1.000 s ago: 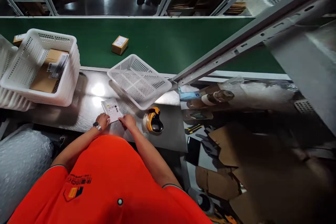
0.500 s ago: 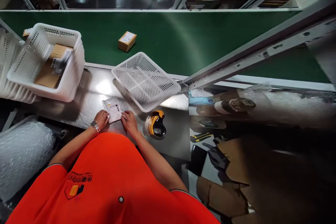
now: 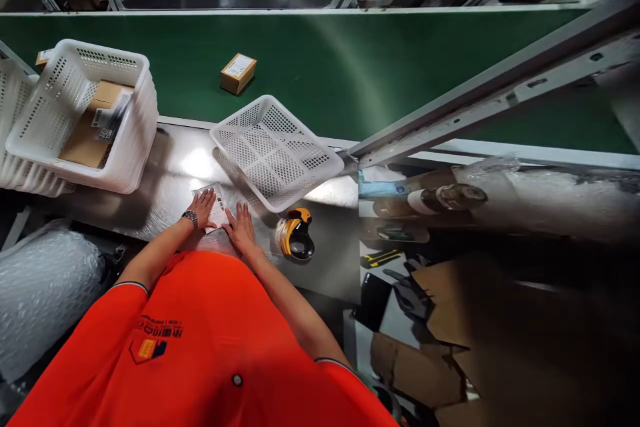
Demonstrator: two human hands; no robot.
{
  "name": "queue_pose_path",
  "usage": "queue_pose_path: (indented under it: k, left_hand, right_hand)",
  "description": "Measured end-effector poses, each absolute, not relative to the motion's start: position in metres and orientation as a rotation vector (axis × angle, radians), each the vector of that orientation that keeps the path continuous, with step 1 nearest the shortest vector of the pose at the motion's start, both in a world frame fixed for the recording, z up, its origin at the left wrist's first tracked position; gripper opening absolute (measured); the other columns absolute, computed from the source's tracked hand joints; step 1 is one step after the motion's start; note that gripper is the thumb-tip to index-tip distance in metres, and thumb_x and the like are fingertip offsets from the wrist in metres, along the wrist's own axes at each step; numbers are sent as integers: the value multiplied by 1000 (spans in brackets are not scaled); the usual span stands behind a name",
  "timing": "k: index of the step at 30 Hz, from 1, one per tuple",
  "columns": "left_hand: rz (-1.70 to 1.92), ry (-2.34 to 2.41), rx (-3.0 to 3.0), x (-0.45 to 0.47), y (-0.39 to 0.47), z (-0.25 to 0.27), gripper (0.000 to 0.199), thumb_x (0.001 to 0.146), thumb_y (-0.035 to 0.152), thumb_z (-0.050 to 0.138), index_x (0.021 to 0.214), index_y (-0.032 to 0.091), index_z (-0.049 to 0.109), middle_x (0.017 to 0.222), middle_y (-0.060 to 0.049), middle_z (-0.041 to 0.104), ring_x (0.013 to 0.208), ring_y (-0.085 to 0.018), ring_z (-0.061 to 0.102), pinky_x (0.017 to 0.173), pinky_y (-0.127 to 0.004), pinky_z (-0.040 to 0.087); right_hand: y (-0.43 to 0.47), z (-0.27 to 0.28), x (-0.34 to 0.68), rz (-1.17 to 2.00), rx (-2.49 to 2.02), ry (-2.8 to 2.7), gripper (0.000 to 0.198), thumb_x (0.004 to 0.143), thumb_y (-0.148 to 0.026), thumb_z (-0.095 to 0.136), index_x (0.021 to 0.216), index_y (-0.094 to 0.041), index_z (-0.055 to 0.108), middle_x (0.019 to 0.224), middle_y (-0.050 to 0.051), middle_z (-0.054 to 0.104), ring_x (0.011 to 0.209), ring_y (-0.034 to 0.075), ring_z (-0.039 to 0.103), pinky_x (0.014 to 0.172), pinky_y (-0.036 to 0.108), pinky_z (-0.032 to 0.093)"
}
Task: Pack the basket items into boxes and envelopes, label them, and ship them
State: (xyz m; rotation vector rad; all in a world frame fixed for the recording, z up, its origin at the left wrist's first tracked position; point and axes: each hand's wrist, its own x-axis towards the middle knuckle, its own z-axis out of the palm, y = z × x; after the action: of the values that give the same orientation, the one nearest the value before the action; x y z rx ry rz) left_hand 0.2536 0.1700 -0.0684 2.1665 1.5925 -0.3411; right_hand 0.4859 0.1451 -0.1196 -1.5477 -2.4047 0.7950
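A small clear plastic packet with a white printed label [image 3: 219, 211] lies on the metal bench [image 3: 175, 177] close to my body. My left hand [image 3: 203, 207] rests flat across the packet's left side, fingers stretched out and covering part of the label. At the packet's lower right edge, my right hand [image 3: 241, 229] lies with its fingers spread, the thumb side touching or very near it. Just right of that hand stands a yellow-and-black tape dispenser [image 3: 299, 235]. Beyond the packet a white perforated basket [image 3: 278, 159] sits tilted at the bench's back edge, with nothing in it.
Stacked white baskets [image 3: 143, 113] at left hold brown boxes [image 3: 84, 141]. One small carton [image 3: 238, 73] sits on the green conveyor belt [image 3: 320, 67]. Bubble wrap [image 3: 50, 293] stands at lower left. A yellow cutter [image 3: 383, 259], dark gloves [image 3: 413, 297] and cardboard [image 3: 417, 370] lie at right.
My left hand has moved from the packet's left edge onto its label and flattened. The fingers of my right hand have opened out beside it. The view has shifted slightly.
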Motion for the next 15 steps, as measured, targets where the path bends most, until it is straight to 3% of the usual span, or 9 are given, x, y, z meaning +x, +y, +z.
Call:
queue_pose_path:
  k: [8,12,15]
  left_hand:
    - [-262,1586,2143,253,170,-78,144,77,71,89,180,1,16,186,-34,0,176,-48,3,140,-68,12]
    - [-181,1654,2092,252,170,-76,145,72,65,96,177,-3,23,184,-38,2,174,-53,9,139,-66,23]
    - [-160,1665,2095,253,168,-72,135,81,65,89,172,-11,26,182,-44,6,172,-55,12,138,-64,26]
  right_hand:
    - [142,-112,490,776,-1545,-2447,66,111,-45,58,172,-21,50,187,22,27,176,43,13,136,70,24]
    - [143,-103,488,894,-1647,-2172,67,110,-47,56,163,-7,56,168,32,52,164,44,40,132,66,36]
    - [150,-94,482,1190,-1782,-1828,55,103,-49,65,142,-11,71,139,27,74,138,40,65,123,57,48]
